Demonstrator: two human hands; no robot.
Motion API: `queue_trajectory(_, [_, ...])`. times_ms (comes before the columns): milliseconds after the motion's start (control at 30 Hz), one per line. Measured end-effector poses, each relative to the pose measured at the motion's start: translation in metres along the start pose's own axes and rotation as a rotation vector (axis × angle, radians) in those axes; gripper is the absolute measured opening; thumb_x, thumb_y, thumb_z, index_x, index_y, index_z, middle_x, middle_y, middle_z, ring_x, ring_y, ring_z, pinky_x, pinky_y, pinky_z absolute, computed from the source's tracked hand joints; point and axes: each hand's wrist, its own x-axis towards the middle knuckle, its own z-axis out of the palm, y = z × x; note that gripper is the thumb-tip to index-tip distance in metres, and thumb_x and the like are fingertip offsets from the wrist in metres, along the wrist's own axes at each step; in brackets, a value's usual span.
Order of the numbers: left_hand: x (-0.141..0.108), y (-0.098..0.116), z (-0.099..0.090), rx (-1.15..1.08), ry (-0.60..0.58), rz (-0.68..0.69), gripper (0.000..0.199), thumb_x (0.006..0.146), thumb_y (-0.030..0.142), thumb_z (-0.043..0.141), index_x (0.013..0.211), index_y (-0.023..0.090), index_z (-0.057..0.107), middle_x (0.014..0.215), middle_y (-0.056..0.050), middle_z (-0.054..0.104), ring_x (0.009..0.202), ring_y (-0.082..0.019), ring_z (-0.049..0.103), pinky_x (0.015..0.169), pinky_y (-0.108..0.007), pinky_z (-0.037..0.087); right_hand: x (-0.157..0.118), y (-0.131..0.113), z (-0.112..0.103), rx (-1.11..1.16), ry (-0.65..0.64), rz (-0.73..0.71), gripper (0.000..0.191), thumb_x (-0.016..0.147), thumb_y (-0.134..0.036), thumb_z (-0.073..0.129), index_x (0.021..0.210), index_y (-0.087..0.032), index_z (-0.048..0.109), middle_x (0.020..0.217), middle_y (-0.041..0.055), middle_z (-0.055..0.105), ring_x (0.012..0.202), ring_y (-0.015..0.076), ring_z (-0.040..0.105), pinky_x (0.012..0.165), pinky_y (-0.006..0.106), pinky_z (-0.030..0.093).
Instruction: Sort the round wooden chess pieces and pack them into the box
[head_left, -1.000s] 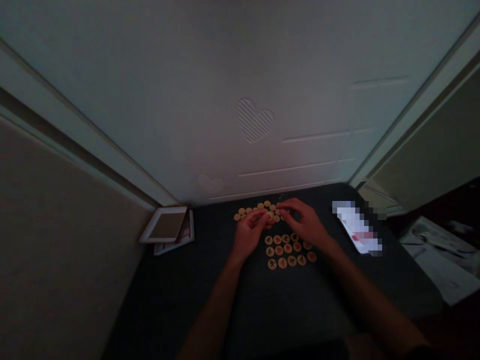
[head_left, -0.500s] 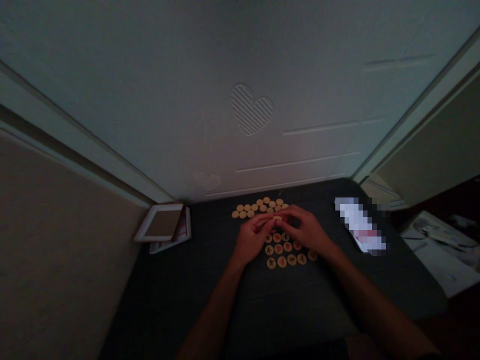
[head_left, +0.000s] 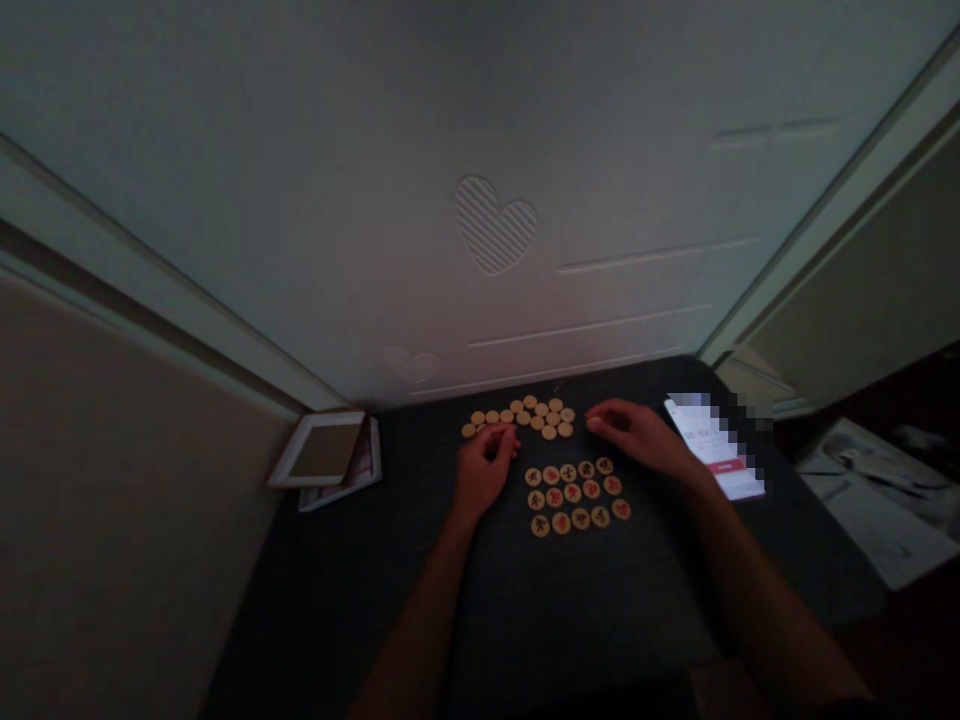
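Note:
My left hand (head_left: 482, 472) is curled, thumb and fingertips together, at the near edge of a cluster of plain-side-up round wooden pieces (head_left: 538, 423). Whether a piece is in its fingers is hidden. Just right of that cluster, my right hand (head_left: 636, 437) has its fingers bent and their tips pinched; what they hold, if anything, is too small to tell. Between and below the hands lie Chinese chess pieces (head_left: 573, 492) in three rows, their red and black characters facing up. Neither hand touches these rows.
A lit phone (head_left: 712, 440) lies on the dark table (head_left: 585, 600) at the right. Two stacked frame-like items (head_left: 322, 450) rest at the back left corner. A pale panel with a raised heart (head_left: 495, 228) rises behind the table. Papers (head_left: 877, 500) sit beyond the right edge.
My hands have moved apart, left hand leftward and right hand rightward. The wooden piece seen between their fingers is no longer there, and the top row of marked pieces now shows fully.

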Motion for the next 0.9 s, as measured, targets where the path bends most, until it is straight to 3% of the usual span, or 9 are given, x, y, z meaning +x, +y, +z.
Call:
queue_trajectory(467, [-0.003, 0.006, 0.001, 0.111, -0.022, 0.048, 0.024, 0.093, 0.043, 0.061, 0.096, 0.021, 0.072, 0.076, -0.002, 0.075, 0.065, -0.017, 0.072, 0.065, -0.028, 0.057, -0.002, 0.011, -0.002, -0.093, -0.112, 0.057, 0.019, 0.086, -0.042, 0.07, 0.089, -0.025, 0.078, 0.086, 0.0009, 0.079, 0.077, 0.0185, 0.072, 0.066, 0.029, 0.054])
queue_trajectory(900, [-0.003, 0.002, 0.002, 0.134, -0.042, 0.055, 0.023, 0.093, 0.04, 0.061, 0.099, 0.021, 0.072, 0.076, -0.001, 0.076, 0.067, -0.017, 0.073, 0.067, -0.027, 0.057, 0.002, 0.02, 0.002, -0.208, -0.107, 0.051, 0.019, 0.087, -0.042, 0.069, 0.091, -0.026, 0.078, 0.088, 0.0012, 0.077, 0.077, 0.0181, 0.07, 0.066, 0.028, 0.05])
